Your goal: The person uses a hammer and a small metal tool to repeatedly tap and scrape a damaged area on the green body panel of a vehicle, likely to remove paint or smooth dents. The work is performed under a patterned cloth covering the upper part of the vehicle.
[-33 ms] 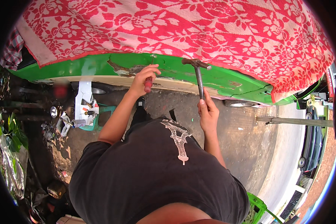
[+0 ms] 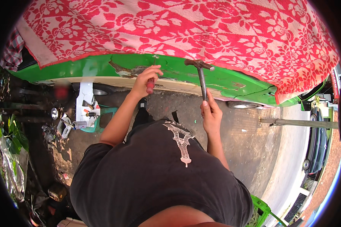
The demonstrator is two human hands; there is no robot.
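My left hand [image 2: 143, 81] is closed around a tool with a red handle [image 2: 150, 87]. The handle's end points toward me, and the hand hides the rest of the tool. Beside the hand runs a green car body panel [image 2: 223, 81] with a chipped, rusty patch [image 2: 121, 70] of lost paint. To the right, my right hand [image 2: 212, 116] grips a hammer [image 2: 201, 77] low on its dark metal shaft. The hammer's rusty head is raised and appears in front of the panel, by the cloth's edge; whether it touches the panel I cannot tell.
A red and pale floral cloth [image 2: 170, 32] drapes over the car. At left, small tools lie on a white surface [image 2: 82, 100] above a green stool [image 2: 96, 126]. A wheel [image 2: 244, 105] shows beneath the panel. A pole [image 2: 303, 123] and a dark parked car [image 2: 317, 140] are at right.
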